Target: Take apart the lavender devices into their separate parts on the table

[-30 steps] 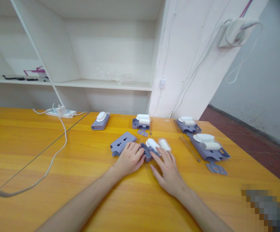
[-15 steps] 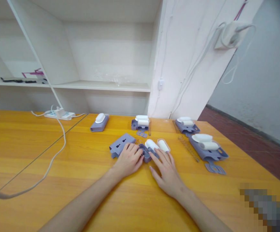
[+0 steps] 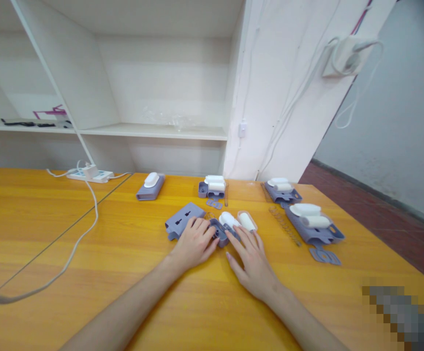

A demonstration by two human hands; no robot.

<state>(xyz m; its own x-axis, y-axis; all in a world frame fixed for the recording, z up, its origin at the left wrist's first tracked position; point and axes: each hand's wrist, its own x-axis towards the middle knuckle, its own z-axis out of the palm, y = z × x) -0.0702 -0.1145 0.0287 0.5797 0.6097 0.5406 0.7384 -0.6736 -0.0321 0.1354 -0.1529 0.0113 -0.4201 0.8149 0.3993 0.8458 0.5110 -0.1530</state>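
Note:
Both hands rest on the orange wooden table (image 3: pixel 87 273) around a small grey-blue plastic part (image 3: pixel 222 233) topped by a white oval piece (image 3: pixel 228 218). My left hand (image 3: pixel 194 243) lies to its left, fingers loosely curled and touching the part's left end. My right hand (image 3: pixel 253 258) lies flat, fingers stretched out, fingertips at the part's right end. A grey-blue socket housing (image 3: pixel 183 219) lies just beyond my left hand. A white oval cap (image 3: pixel 247 221) lies beyond my right fingers.
Further grey-blue housings with white caps sit behind: one at back left (image 3: pixel 150 187), one in the middle (image 3: pixel 213 187), two at right (image 3: pixel 282 190) (image 3: pixel 313 222). Metal springs (image 3: pixel 285 225) and a flat plate (image 3: pixel 325 255) lie right. A white power strip (image 3: pixel 90 173) with its cable is at left.
The hands have barely moved; the view has shifted slightly. Both hands stay at the small grey-blue part.

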